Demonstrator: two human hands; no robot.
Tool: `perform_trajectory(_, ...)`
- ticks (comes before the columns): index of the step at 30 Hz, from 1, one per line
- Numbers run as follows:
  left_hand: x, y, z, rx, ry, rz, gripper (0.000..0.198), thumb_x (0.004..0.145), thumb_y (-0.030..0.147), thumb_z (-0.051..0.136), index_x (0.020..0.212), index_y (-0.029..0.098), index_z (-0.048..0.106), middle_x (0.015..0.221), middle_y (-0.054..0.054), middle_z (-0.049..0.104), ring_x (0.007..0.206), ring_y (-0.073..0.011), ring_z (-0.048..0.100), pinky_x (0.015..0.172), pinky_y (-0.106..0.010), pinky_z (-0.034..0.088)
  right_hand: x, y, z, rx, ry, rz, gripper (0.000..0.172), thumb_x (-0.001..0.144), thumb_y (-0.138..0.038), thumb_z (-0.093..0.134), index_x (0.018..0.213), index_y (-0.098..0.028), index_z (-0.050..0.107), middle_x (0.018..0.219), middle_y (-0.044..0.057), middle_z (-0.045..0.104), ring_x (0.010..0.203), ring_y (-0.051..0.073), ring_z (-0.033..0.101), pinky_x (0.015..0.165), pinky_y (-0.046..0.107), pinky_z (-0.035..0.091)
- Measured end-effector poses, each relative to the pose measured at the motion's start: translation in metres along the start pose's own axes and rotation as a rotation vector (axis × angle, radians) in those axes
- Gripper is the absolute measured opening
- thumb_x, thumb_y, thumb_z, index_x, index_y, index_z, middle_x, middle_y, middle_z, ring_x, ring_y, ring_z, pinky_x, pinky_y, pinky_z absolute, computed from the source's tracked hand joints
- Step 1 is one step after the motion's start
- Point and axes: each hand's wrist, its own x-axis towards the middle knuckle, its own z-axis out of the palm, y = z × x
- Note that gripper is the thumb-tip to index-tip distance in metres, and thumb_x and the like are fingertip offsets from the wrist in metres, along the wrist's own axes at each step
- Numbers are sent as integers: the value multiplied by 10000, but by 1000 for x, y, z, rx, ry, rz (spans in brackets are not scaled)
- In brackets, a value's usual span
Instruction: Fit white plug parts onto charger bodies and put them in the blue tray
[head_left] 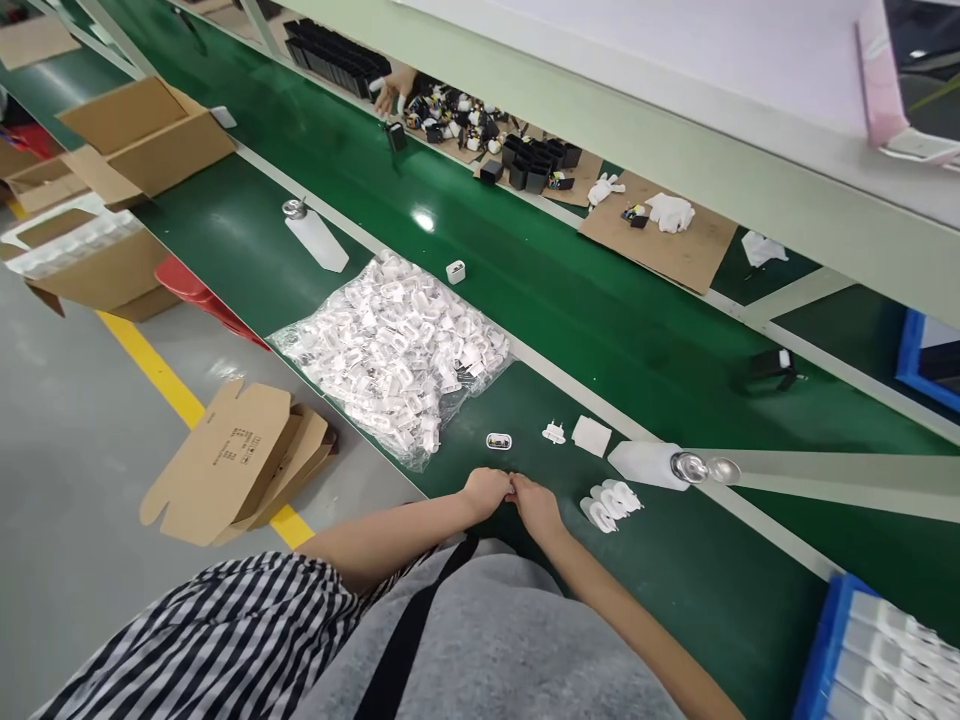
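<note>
Close together at the near edge of the green bench, my left hand (487, 494) and my right hand (535, 506) both have their fingers closed. A small white piece shows between the fingertips, mostly hidden by them. Just beyond lies an oval white plastic housing (499, 441) with metal parts inside. A white plug piece with two pins (554, 432) and a folded white cloth (592, 436) sit to the right. Several white plug covers (611, 505) stand in a row beside my right hand. To the left spreads a clear bag (397, 350) heaped with white plastic plug parts.
White dispenser bottles (649, 465) (319, 238) lie on the bench. A green conveyor belt (525, 285) carries a white adapter (455, 271) and black units (772, 368). Across it, a co-worker's hand (394, 92) is near wired parts. Cardboard boxes (232, 460) stand left; a blue tray (832, 640) sits right.
</note>
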Motion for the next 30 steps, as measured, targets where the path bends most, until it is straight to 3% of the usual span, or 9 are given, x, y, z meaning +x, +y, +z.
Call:
perform_trajectory(5,-7,-4,7,16,39,-26,188,729,125,400,856,106,536,790,-118,575,762,-210,548,641,-291,419,2,3,-1,83,23,11,267,696,-93,449,944,-169,514,949,81,566,816,219,540,672,300,429)
perform_trajectory(8,-12,-12,14,-23,141,0,226,726,215,438,922,132,515,865,-109,547,803,-220,529,672,-311,412,-1,9,5,227,69,-33,289,647,-119,520,931,-172,516,944,76,565,865,215,516,721,312,413)
perform_trajectory(11,-15,-18,16,-231,252,77,220,668,242,518,877,177,540,955,-70,521,882,-211,490,739,-304,393,-9,15,9,427,156,8,337,608,-113,534,937,-179,509,941,64,561,845,197,519,739,326,405)
perform_trajectory(13,-18,-17,11,-472,250,152,208,637,228,547,839,179,550,935,-40,541,884,-187,489,770,-285,382,-18,17,4,645,201,84,295,604,-145,531,897,-178,522,859,46,582,756,178,541,709,328,419)
perform_trajectory(17,-35,2,-14,-1083,119,211,292,672,260,496,938,140,494,848,-42,572,770,-154,532,644,-264,441,-45,10,-31,1136,289,121,273,577,-271,559,830,-173,531,760,25,589,688,165,542,668,320,436)
perform_trajectory(19,-49,14,-29,-1273,61,235,373,651,279,520,990,134,460,866,-55,562,748,-157,536,547,-235,450,-59,1,-55,1270,347,91,285,563,-298,571,819,-179,533,758,22,587,707,166,536,655,309,439)
perform_trajectory(24,-82,35,-61,-1351,85,352,484,571,246,607,1019,146,455,898,-58,555,799,-165,515,510,-192,441,-83,-23,-98,1319,475,66,250,592,-322,555,806,-194,551,699,13,571,649,158,523,567,291,448)
perform_trajectory(27,-90,40,-71,-1347,112,319,474,580,256,601,1019,146,460,886,-57,559,788,-163,518,502,-194,440,-87,-28,-106,1308,507,64,254,597,-335,549,806,-192,552,652,5,554,587,144,505,535,286,439)
perform_trajectory(30,-89,40,-68,-1336,118,298,465,580,243,599,1013,141,465,863,-52,569,783,-169,522,519,-215,448,-87,-26,-105,1310,471,55,275,603,-344,538,831,-190,542,675,6,554,582,136,497,527,277,426)
